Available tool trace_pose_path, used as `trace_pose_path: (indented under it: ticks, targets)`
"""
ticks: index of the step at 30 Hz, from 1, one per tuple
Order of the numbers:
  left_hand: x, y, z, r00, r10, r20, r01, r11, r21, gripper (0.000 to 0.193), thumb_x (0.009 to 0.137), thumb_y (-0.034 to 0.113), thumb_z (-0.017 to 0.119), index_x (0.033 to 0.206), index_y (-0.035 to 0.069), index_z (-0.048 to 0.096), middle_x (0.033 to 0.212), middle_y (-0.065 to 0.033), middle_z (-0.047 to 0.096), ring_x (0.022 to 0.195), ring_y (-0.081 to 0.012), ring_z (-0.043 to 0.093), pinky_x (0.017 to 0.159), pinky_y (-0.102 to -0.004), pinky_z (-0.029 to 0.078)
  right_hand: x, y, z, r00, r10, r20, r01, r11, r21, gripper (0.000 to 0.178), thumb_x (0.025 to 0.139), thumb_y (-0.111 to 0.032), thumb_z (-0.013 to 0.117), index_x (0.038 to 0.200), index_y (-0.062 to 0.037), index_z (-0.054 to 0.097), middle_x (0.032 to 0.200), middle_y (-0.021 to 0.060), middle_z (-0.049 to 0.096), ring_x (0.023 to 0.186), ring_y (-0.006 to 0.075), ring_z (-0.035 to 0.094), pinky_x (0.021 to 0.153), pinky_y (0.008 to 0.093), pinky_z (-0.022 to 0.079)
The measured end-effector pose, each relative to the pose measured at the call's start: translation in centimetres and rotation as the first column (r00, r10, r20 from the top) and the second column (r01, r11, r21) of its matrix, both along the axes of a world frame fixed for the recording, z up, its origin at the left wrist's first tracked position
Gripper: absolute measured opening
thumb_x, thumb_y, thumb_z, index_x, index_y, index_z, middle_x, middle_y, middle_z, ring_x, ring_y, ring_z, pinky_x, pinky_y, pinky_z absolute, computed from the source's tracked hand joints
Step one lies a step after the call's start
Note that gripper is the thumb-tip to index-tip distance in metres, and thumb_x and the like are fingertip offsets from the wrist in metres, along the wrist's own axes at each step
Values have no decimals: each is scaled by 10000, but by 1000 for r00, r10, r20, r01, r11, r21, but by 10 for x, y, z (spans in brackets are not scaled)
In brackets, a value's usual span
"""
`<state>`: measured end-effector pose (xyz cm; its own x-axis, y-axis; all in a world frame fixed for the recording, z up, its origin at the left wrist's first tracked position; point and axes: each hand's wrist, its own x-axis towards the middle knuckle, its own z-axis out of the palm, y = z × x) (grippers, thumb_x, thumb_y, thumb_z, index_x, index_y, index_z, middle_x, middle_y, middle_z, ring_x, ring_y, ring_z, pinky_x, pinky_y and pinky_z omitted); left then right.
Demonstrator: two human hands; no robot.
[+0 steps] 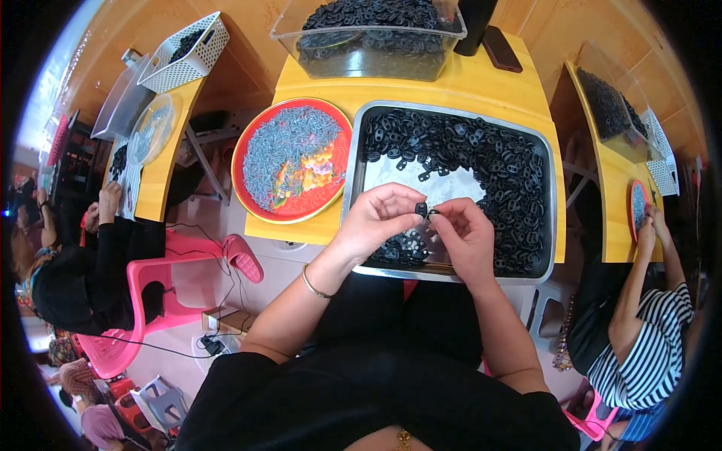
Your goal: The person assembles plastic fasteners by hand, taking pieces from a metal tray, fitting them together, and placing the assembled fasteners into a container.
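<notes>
Over a metal tray (pixel 554 195), my two hands meet with fingertips nearly touching. My left hand (pixel 376 219) pinches a small black plastic piece (pixel 420 208) between thumb and finger. The fingers of my right hand (pixel 470 234) are closed on a second small dark part (pixel 433 213), too small to name. Many flat black pieces with holes (pixel 519 177) fill the tray's back and right side. A smaller heap of black pieces (pixel 401 249) lies partly under my left hand. Left of the tray sits a red floral plate (pixel 242 177) of small grey metal pins (pixel 289 135).
A clear bin (pixel 368 64) full of black pieces stands at the back of the yellow table (pixel 323 90). Beside it are a dark cylinder (pixel 475 26) and a phone (pixel 502 49). People work at side tables left and right. A pink chair (pixel 143 301) stands at left.
</notes>
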<state>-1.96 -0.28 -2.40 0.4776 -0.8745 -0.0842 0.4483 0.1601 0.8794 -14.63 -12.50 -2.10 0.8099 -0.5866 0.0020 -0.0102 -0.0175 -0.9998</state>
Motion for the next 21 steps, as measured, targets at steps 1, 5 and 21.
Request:
trace_pose_path:
  ticks: [1,5,21]
  targets:
    - [0,0,0,1000,-5,6,5,1000,6,279,779,-89,617,1038,6,570,948,-46,618,862,-88,589,788,-226,493,0,0,0,1000,-13,17,13,1000,8,111,808,-21,627,910,-1,588,813,19,638,712,56,589,640,190,466]
    - [0,0,6,999,-28,40,27,999,28,241,794,-60,620,1024,3,579,878,-37,626,823,-84,602,767,-217,492,0,-1,4,1000,-6,-3,6,996,90,122,809,-30,634,917,-12,580,800,21,628,699,52,581,627,186,462]
    - [0,1,1,996,-87,-2,87,996,-5,270,814,-54,597,1082,-28,573,908,-91,651,858,-126,627,777,-236,504,0,-1,7,999,41,4,-41,987,153,134,805,-29,641,918,4,577,818,53,628,725,88,603,656,209,485]
